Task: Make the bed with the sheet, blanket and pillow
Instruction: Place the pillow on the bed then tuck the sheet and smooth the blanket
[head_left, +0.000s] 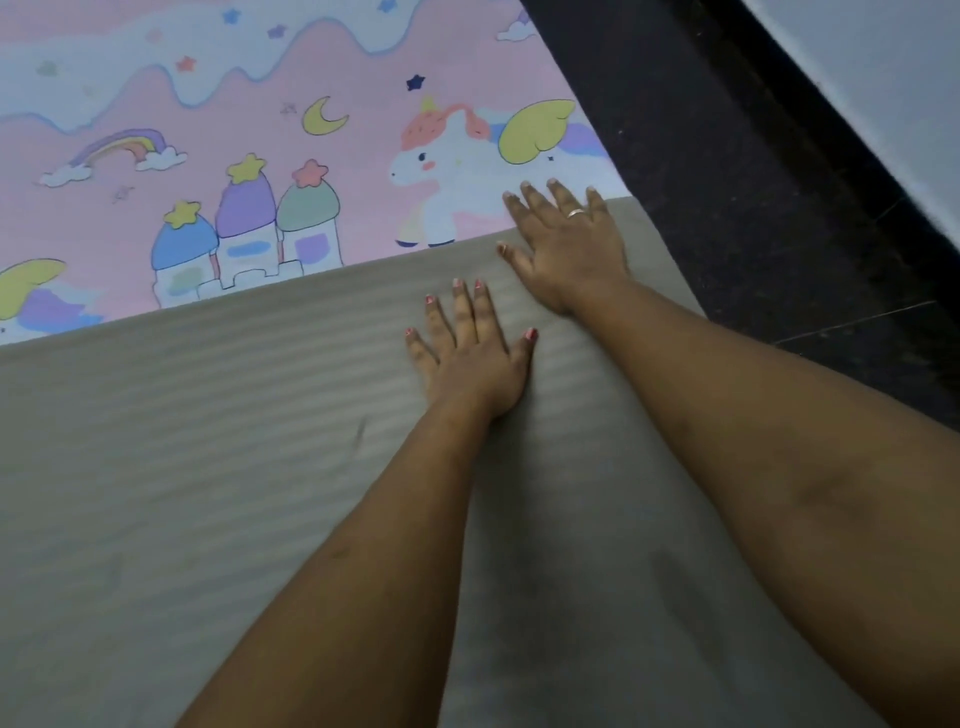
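Note:
A pink sheet (260, 130) printed with unicorns, castles and rainbows covers the far part of the bed. A grey-beige ribbed blanket (208, 467) lies flat over the near part, its top edge running diagonally across the sheet. My left hand (470, 353) rests palm down on the blanket, fingers spread. My right hand (566, 244), with a ring on one finger, lies flat at the blanket's top edge near the right side, fingertips reaching onto the sheet. Neither hand holds anything. No pillow is in view.
A dark tiled floor (753, 182) runs along the bed's right side. A pale wall (893, 67) rises at the top right corner.

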